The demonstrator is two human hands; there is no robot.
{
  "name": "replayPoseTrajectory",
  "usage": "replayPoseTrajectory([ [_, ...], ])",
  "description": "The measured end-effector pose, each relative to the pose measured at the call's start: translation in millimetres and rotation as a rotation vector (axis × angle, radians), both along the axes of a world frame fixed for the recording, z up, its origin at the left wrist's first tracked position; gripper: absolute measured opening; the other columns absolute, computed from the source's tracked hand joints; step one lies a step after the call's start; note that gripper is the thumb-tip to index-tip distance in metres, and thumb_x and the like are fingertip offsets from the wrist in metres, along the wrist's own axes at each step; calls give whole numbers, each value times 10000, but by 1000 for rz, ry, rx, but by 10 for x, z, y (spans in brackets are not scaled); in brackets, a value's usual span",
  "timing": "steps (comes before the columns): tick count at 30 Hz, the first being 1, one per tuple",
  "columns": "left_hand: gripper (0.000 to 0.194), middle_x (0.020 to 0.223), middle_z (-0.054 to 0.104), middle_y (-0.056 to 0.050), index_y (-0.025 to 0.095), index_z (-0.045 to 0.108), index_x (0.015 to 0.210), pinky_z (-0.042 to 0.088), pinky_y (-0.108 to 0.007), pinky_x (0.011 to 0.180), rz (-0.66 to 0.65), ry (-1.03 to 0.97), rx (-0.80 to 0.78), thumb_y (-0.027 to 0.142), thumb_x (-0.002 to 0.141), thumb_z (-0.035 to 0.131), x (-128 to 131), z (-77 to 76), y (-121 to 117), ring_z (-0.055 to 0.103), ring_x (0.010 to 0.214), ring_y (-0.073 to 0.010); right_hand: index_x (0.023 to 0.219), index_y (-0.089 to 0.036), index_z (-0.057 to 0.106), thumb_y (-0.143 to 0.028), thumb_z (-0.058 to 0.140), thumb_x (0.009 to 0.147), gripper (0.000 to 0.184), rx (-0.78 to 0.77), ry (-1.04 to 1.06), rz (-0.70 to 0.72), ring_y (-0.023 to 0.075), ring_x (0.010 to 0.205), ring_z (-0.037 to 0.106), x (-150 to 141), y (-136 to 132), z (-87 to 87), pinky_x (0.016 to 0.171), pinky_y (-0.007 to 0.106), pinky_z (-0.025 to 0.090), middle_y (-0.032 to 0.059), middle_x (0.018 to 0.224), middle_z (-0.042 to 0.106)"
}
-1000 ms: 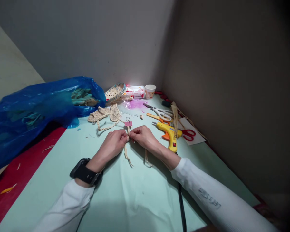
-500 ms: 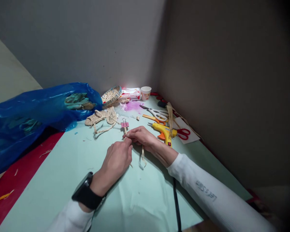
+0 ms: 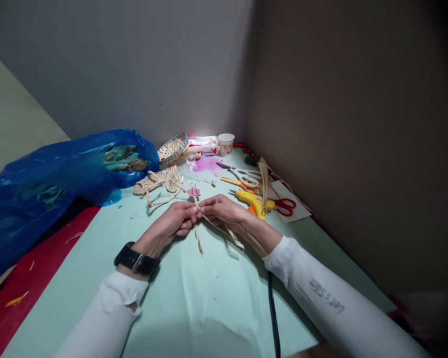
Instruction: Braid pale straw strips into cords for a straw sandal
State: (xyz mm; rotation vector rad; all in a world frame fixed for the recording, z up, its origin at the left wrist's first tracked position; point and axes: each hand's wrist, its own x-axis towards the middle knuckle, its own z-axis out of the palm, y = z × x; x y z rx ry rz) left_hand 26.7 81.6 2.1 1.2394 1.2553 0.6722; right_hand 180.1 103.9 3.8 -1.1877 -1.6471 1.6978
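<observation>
A short braid of pale straw-like strands [image 3: 198,239] hangs from a pink binder clip [image 3: 194,192] on the pale green table cover. My left hand [image 3: 175,219] pinches the braid just below the clip, thumb against fingers. Close beside it, my right hand [image 3: 224,211] is closed on the same strands, fingertips nearly touching the left ones. Loose strand ends [image 3: 236,240] trail out below my right hand, and one end drops between the hands. The exact crossing of the strands is hidden by my fingertips.
A bundle of braided cord [image 3: 160,181] lies left of the clip, near a blue plastic bag [image 3: 70,159]. On the right are a yellow glue gun [image 3: 252,199], white-handled scissors [image 3: 246,175] and red-handled scissors [image 3: 285,206]. Behind stand a woven basket [image 3: 172,149] and a paper cup [image 3: 226,144].
My left hand has turned and moved up, its wrist shifting left, so its fingers now show. One strand now stretches down to the right across my right hand's fingers.
</observation>
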Motion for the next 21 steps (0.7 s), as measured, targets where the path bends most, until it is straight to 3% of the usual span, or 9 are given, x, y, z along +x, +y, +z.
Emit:
replayPoseTrajectory([
  [3, 193, 529, 352, 80, 159, 536, 706, 120, -190, 362, 22, 10, 2, 337, 780, 561, 0, 24, -35, 192, 376, -35, 696, -124, 609, -130, 460, 827, 199, 117, -152, 39, 65, 432, 318, 13, -22, 38, 446, 214, 257, -32, 530, 490],
  [5, 194, 492, 343, 86, 171, 515, 655, 120, -201, 368, 56, 42, 29, 316, 771, 571, 23, 37, -56, 205, 367, -42, 727, -125, 626, -140, 485, 828, 174, 235, -270, 36, 85, 491, 401, 21, -62, 72, 502, 218, 305, -15, 555, 531],
  [9, 221, 433, 367, 84, 191, 466, 567, 145, -224, 396, 136, 122, 108, 268, 724, 602, 62, 23, -60, 278, 367, -62, 931, -114, 630, -102, 496, 813, 178, 497, -532, -19, 189, 773, 562, 21, -199, 164, 662, 273, 359, 93, 808, 656],
  [13, 238, 408, 401, 77, 186, 457, 497, 140, -238, 420, 175, 158, 158, 225, 667, 619, 37, -25, -48, 301, 380, -66, 890, -98, 638, -59, 435, 820, 218, 638, -735, -21, 262, 851, 587, -28, -337, 215, 724, 345, 364, 177, 903, 644],
  [17, 222, 399, 394, 73, 187, 456, 492, 134, -234, 409, 194, 109, 127, 233, 673, 577, 1, -75, -56, 284, 365, -61, 968, -132, 611, -137, 430, 878, 202, 847, -936, 36, 252, 882, 591, -117, -477, 182, 726, 342, 401, 162, 1005, 610],
  [21, 177, 392, 319, 91, 194, 437, 514, 115, -224, 384, 205, 16, 44, 213, 647, 552, -35, -106, -52, 229, 344, -48, 1055, -119, 566, -123, 425, 872, 231, 1027, -1043, 80, 238, 808, 599, -210, -651, 142, 644, 333, 437, 137, 957, 597],
])
